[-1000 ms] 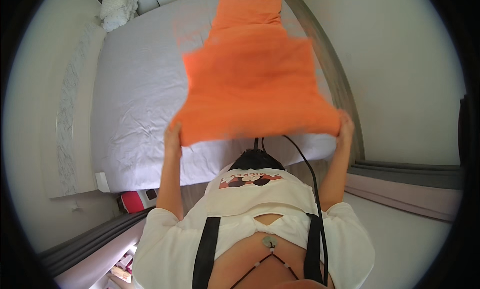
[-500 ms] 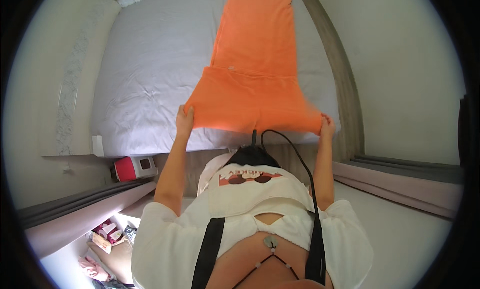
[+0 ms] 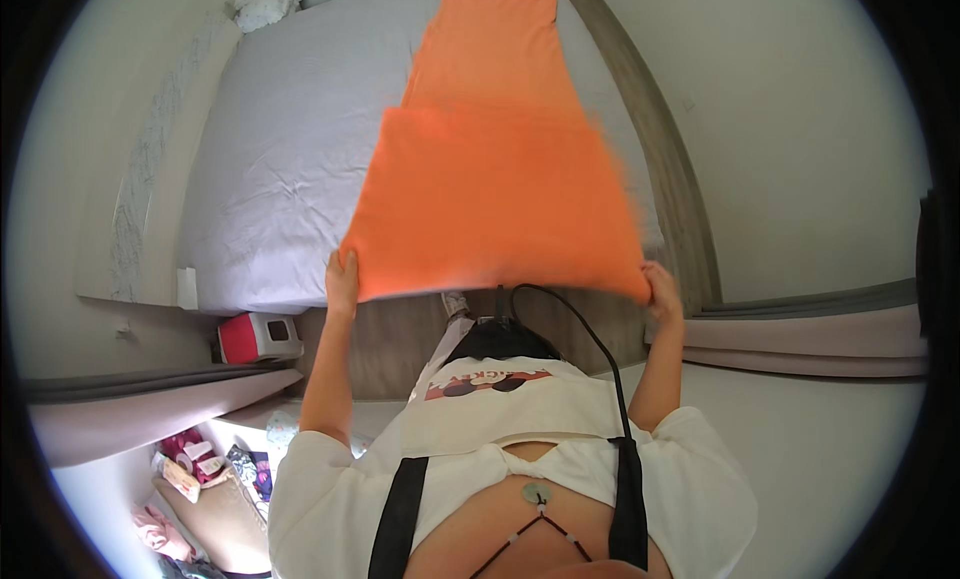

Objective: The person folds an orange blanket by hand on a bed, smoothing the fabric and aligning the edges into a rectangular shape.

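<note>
A large orange cloth (image 3: 500, 199), soft like a towel or blanket, stretches between my two hands. Its far part lies on the grey-sheeted bed (image 3: 280, 169), and a folded layer covers the nearer half. My left hand (image 3: 342, 279) is closed on the near left corner, thumb on top. At the near right corner, my right hand (image 3: 664, 294) pinches the fabric. The near edge hangs taut in the air just past the bed's front edge, above the wooden floor. The cloth's right side is blurred by motion.
A wooden bed frame (image 3: 650, 109) runs along the right beside a wall. On the floor at the left stands a red and white box (image 3: 258, 338). Curtains (image 3: 800, 339) hang at both sides. A black cable (image 3: 590, 339) loops before my body. A white frilly pillow (image 3: 268, 1) lies far left.
Both hands have drawn the cloth's near edge back toward me and slightly apart. Its far end has slid down the bed into view, and the nearer layer is spread larger.
</note>
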Motion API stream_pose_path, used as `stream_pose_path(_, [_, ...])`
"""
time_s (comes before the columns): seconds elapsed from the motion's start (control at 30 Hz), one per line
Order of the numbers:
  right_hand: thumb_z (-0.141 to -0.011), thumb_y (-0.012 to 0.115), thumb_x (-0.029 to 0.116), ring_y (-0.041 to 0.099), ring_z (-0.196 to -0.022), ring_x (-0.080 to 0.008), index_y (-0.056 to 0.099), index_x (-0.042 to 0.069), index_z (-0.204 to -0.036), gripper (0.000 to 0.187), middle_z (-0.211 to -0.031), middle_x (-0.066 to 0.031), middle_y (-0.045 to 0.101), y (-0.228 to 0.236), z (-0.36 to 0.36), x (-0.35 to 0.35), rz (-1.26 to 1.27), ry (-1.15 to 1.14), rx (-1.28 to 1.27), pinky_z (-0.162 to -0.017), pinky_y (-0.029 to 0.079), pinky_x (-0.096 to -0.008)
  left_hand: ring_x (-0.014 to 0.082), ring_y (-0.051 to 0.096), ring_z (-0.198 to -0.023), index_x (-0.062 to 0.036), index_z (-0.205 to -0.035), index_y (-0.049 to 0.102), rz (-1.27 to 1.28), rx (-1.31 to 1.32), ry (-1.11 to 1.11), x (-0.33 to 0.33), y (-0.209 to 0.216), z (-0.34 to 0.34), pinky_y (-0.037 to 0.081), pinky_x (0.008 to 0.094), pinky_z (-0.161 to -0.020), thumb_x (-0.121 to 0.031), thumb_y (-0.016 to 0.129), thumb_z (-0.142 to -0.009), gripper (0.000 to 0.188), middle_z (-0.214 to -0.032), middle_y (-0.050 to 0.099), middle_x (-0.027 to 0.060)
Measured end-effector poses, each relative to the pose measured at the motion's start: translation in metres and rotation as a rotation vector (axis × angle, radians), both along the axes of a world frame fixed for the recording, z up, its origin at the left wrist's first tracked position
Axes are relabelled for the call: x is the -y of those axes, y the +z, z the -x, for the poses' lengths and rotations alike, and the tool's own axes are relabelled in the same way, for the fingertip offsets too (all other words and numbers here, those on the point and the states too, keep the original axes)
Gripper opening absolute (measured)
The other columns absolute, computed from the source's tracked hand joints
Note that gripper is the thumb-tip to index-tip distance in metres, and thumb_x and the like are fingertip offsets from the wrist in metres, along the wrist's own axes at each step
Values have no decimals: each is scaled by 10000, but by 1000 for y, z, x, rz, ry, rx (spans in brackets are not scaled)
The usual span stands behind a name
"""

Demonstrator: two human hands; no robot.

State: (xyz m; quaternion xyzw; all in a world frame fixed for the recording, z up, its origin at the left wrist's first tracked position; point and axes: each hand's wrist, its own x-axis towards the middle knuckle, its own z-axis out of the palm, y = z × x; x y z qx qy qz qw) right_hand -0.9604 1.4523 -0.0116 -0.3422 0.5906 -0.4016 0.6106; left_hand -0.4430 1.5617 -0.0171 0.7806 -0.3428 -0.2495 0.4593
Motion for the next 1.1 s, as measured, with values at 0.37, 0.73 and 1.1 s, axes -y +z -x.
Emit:
stream_pose_path(0.37, [-763,528,127,539,-640,-106,514,49,-914,170,-771,-21,541,-66,33,-126,-534,187,338,-497,457,-222,234,508,-910,10,-1045,480,-353,-216,63,-129,-53,27,389,318,-773,-220,478,-779,352,-972,536,157])
stream_pose_path(0.73, [-758,518,105,520,-769,-120,493,32,-995,249,-873,-39,534,-14,-5,2,20,-145,349,-647,430,-236,195,448,-983,-15,-1216,308,91,-465,-165,29,63,36,369,289,-847,-66,568,-706,575,-1097,440,134])
stream_pose_path(1.1, [-720,553,15,498,-768,-120,427,5,-1067,369,-870,-49,511,12,-35,181,188,-183,145,-655,422,-239,179,502,-889,7,-1178,336,185,-587,-129,221,61,-12,421,283,-787,-3,532,-725,494,-1007,488,121])
